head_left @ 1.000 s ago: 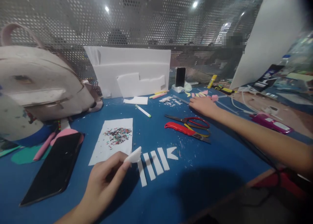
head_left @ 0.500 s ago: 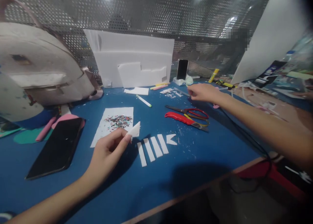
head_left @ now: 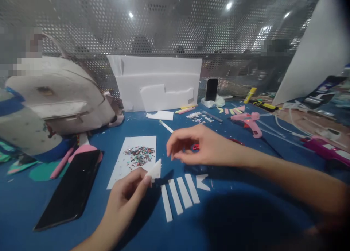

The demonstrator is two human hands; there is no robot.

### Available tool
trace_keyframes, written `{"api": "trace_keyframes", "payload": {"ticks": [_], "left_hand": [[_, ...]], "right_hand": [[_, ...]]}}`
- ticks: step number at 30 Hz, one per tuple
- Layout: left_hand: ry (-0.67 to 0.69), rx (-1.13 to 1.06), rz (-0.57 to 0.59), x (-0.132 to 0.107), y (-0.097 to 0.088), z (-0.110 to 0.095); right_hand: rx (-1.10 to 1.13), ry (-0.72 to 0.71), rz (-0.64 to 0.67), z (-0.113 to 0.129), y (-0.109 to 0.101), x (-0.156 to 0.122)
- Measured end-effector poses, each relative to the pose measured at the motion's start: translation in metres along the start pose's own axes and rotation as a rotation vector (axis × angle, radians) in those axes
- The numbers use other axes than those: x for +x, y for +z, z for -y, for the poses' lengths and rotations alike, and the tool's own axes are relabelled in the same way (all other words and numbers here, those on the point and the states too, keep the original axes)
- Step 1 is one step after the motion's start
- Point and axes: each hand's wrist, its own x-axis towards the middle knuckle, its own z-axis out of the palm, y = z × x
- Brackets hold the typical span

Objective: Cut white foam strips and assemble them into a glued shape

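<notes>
In the head view, my left hand point(head_left: 129, 192) pinches a small white pointed piece of foam or card point(head_left: 155, 169) between thumb and fingertips. My right hand point(head_left: 191, 145) hovers to its right over the desk, fingers curled but apart, with nothing visible in them. Below lie several white strips point(head_left: 175, 196) in a row and a notched white piece point(head_left: 202, 182). Left of the pinched piece is a white sheet point(head_left: 117, 170) bearing a heap of multicoloured glitter flakes point(head_left: 140, 155). Red handles point(head_left: 196, 147) show partly behind my right hand; most of those tools is hidden.
A black phone point(head_left: 69, 192) and a backpack point(head_left: 71, 94) take up the left. White boards point(head_left: 158, 68) stand at the back near a small propped phone point(head_left: 211, 90). A pink glue gun point(head_left: 250, 121), small coloured strips point(head_left: 232, 111) and cables lie to the right.
My right hand has come back from the far right of the desk towards my left hand, uncovering the pink glue gun and coloured strips. My left hand keeps the white piece. The view has tilted up.
</notes>
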Motion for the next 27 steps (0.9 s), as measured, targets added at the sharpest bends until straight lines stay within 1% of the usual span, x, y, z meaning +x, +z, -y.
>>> {"api": "trace_keyframes", "payload": {"ticks": [2, 5, 9, 12, 17, 22, 27], "left_hand": [[-0.016, -0.014, -0.030, 0.001, -0.002, -0.001], [-0.058, -0.038, -0.056, 0.003, -0.003, -0.003], [-0.136, -0.070, -0.076, 0.005, -0.001, -0.009], [-0.183, -0.087, -0.085, 0.003, 0.001, -0.013], [-0.257, -0.118, -0.074, 0.001, 0.003, -0.015], [-0.270, -0.114, -0.072, 0.001, 0.004, -0.019], [-0.270, -0.095, -0.070, 0.002, 0.002, -0.017]], "right_hand": [[0.034, -0.058, 0.049, 0.001, 0.008, 0.013], [0.070, -0.061, 0.088, -0.003, 0.016, 0.024], [0.122, -0.048, 0.059, -0.010, 0.019, 0.026], [0.077, -0.073, -0.001, -0.017, 0.018, 0.025], [0.045, -0.055, 0.019, -0.025, 0.023, 0.026], [-0.003, -0.093, -0.029, -0.027, 0.029, 0.026], [-0.134, -0.170, -0.040, -0.027, 0.031, 0.023]]}}
